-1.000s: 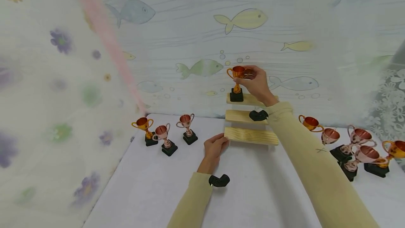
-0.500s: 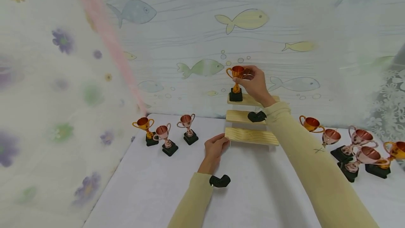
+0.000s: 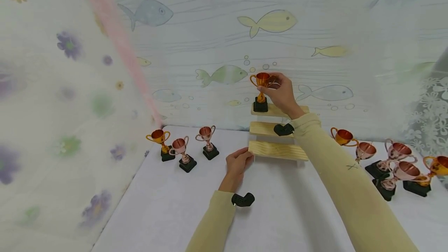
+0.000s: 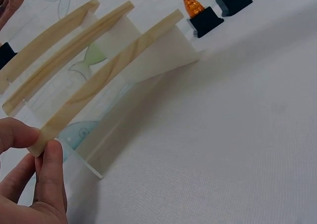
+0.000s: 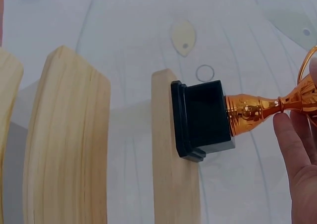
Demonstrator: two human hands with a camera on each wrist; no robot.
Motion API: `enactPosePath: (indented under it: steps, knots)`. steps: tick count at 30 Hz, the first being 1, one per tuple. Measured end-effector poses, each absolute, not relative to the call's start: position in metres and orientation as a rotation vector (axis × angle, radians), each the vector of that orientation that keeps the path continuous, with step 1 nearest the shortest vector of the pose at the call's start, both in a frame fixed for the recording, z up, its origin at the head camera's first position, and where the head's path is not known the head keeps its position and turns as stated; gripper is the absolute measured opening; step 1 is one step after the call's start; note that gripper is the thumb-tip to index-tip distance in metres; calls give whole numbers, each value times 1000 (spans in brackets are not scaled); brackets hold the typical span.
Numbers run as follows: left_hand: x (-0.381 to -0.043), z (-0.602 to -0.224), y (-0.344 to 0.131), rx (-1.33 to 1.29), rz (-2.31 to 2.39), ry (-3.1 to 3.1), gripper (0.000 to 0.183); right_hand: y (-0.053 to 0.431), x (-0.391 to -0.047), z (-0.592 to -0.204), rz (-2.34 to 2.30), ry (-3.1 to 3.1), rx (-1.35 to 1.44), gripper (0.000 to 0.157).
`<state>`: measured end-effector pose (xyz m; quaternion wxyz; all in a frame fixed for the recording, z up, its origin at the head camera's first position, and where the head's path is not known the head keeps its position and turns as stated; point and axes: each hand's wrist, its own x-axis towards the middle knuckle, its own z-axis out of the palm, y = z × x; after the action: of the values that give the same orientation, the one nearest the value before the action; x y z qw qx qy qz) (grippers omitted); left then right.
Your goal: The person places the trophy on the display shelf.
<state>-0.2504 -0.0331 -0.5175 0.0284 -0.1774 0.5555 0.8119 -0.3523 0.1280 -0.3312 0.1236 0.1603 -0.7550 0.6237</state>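
Note:
My right hand [image 3: 283,93] holds a gold trophy cup [image 3: 261,97] by its bowl and stem. The trophy's black base [image 5: 205,117] stands on the left end of the top step of a three-tier wooden display stand [image 3: 276,150]. In the right wrist view the base touches the board, and the fingers lie against the gold stem. My left hand [image 3: 237,164] pinches the left end of the lowest board; the left wrist view shows thumb [image 4: 20,134] and fingers on either side of that wooden end. The stand's side supports look clear or white.
Left of the stand, a gold trophy [image 3: 158,137] and two rose-gold trophies [image 3: 180,147] stand on the white tabletop [image 3: 168,205]. Several more gold and rose-gold trophies [image 3: 406,171] stand at the right. A fish-patterned curtain [image 3: 210,42] hangs behind the stand.
The right hand and the gold trophy have shifted very slightly left along the top step. The left hand keeps its pinch on the lowest board.

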Motion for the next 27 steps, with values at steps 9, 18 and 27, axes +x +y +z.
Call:
enactPosePath:
  steps: [9,18,27]
  knots:
    - [-251,-519,-30,-561,2504,1712,31,135,-367,-350,1782,-2199,436,53]
    - [-251,-519,-29,-560,2512,1697,32,162,-347,-345,1782,-2406,371,68]
    - [-253,-517,-33,-573,2515,1685,32,197,-301,-315,1536,-2674,362,69]
